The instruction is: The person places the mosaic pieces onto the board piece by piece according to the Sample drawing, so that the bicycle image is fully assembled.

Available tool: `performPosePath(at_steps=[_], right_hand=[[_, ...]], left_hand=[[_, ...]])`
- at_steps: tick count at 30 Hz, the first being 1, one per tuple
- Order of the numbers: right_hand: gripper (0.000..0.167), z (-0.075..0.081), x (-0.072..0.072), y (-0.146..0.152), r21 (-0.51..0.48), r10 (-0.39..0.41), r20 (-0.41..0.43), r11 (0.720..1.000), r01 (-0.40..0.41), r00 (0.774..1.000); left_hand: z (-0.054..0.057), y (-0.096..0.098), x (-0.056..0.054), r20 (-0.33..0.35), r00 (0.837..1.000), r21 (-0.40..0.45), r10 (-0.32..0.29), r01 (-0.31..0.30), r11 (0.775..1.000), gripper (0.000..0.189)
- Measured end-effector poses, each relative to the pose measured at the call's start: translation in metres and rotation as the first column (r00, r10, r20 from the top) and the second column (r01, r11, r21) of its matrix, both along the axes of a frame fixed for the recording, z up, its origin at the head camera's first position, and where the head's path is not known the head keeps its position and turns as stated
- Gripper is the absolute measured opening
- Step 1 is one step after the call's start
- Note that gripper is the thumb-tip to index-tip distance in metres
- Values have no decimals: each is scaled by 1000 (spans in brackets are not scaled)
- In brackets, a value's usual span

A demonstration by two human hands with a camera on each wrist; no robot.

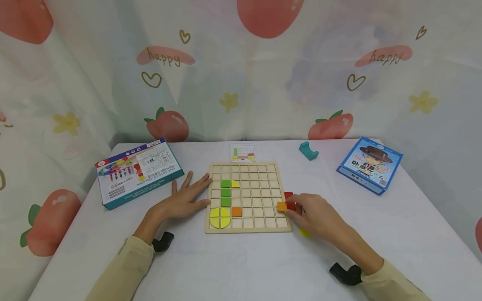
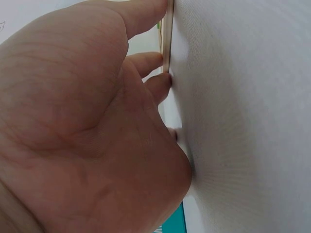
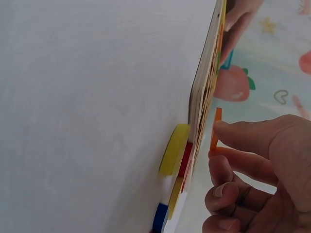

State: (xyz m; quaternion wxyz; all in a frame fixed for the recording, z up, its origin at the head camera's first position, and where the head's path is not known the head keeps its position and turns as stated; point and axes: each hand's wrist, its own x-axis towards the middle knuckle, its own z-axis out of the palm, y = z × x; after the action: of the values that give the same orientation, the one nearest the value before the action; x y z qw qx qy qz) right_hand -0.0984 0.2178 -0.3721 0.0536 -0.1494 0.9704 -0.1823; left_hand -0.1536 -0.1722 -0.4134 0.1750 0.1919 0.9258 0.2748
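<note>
Box lies aslant at left; just right of it, the left hand spreads its fingers, gripping nothing, against a wooden board's left edge, seemingly to steady it. Set into the board's left part are a yellow circle, a green column running near to far and one orange tile; a printed card lies beyond the far edge. Above the right edge, the right hand pinches an orange square between thumb and finger, nearly flat, face up, with no long axis. Laying tiles to the card's pattern appears under way; the next move seems to call for carrying the square left and lowering it, edges aligned, into a cell. Red pieces sit alongside, at right.
</note>
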Motion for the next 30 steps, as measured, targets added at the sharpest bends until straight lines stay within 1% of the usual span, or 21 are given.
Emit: performPosePath(at_steps=[7,16,25,30], right_hand=[[28,-4,0,-11,-28,35,-27,999,-36,999],[28,-5,-3,-28,-35,89,-68,995,-91,994],[25,-5,-4,-45,-25,130,-56,991,-131,990],[23,-5,-6,-53,-29,138,-44,990,-140,989]], left_hand=[[0,0,0,1,1000,-6,-1,1,1000,77],[0,0,0,0,1000,-14,1,-1,1000,77],[1,1,0,-1,1000,-15,-2,2,1000,76],[1,2,0,0,1000,-10,3,-3,1000,77]])
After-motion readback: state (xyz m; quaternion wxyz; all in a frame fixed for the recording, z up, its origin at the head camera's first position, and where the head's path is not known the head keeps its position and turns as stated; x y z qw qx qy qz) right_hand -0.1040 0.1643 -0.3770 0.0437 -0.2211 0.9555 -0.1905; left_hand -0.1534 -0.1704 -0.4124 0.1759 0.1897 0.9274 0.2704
